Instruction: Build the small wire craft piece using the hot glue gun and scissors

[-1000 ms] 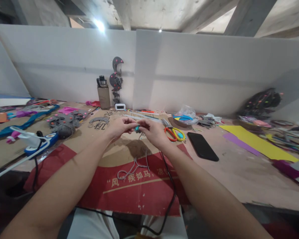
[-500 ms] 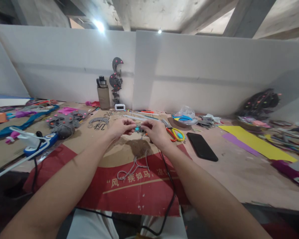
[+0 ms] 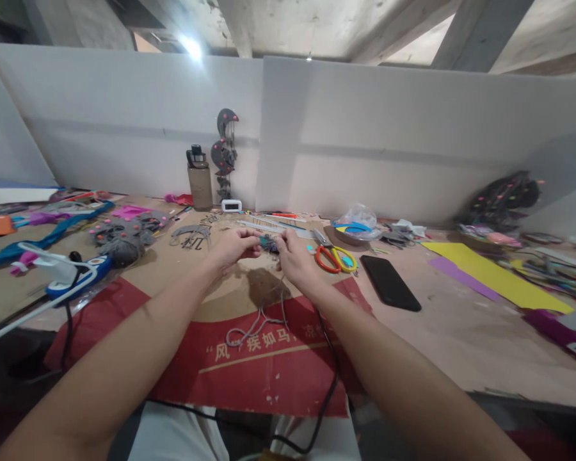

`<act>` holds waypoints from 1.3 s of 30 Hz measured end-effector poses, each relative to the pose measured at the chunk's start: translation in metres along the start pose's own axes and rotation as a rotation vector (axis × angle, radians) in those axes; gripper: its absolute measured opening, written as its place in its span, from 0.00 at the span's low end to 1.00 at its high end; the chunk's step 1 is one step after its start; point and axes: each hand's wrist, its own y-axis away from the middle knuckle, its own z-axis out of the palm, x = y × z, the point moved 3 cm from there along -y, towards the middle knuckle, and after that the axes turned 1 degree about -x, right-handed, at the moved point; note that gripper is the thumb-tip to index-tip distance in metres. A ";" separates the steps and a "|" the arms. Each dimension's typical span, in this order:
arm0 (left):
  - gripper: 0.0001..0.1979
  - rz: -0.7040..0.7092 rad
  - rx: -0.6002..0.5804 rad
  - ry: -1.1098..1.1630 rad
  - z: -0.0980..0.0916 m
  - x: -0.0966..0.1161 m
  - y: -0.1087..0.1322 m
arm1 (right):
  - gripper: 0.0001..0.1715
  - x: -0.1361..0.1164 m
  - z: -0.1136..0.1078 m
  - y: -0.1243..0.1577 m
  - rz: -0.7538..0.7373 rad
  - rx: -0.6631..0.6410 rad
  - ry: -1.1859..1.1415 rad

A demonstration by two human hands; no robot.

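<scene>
My left hand pinches the left end of a small dark grey and teal piece, held up over the cardboard. At the piece's right edge, my right hand has its thumb and fingers closed together. Grey yarn hangs below the right hand and trails in loops on the red part of the cardboard. The fingertips partly hide the piece, and its fine details are blurred. Scissors with red and yellow handles lie just right of my right hand.
A black phone lies at the right, near a yellow sheet. A bottle and a small white clock stand at the back. Grey felt pieces and a power strip are on the left. A black cable crosses the cardboard.
My right hand has shifted slightly right and turned more upright. The grey-teal piece shows more of its dark side, and more of the scissors' handles is uncovered.
</scene>
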 end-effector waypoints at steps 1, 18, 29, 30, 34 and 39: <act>0.06 -0.002 0.008 0.021 0.001 0.000 0.001 | 0.09 -0.001 0.000 0.000 -0.006 0.003 0.003; 0.07 0.029 0.082 0.104 0.005 0.009 0.006 | 0.16 -0.006 -0.006 0.001 -0.118 0.032 0.050; 0.10 0.067 0.071 0.086 0.004 0.006 0.002 | 0.08 0.008 0.010 -0.001 0.131 -0.062 -0.382; 0.10 0.060 0.070 0.084 0.004 0.007 0.002 | 0.07 0.007 0.010 -0.001 0.115 -0.047 -0.358; 0.10 0.062 0.055 0.071 0.004 0.010 0.004 | 0.05 0.002 0.002 -0.002 0.012 0.015 -0.191; 0.06 0.052 0.088 0.058 0.003 0.012 0.006 | 0.05 -0.002 -0.006 -0.001 -0.101 0.053 -0.011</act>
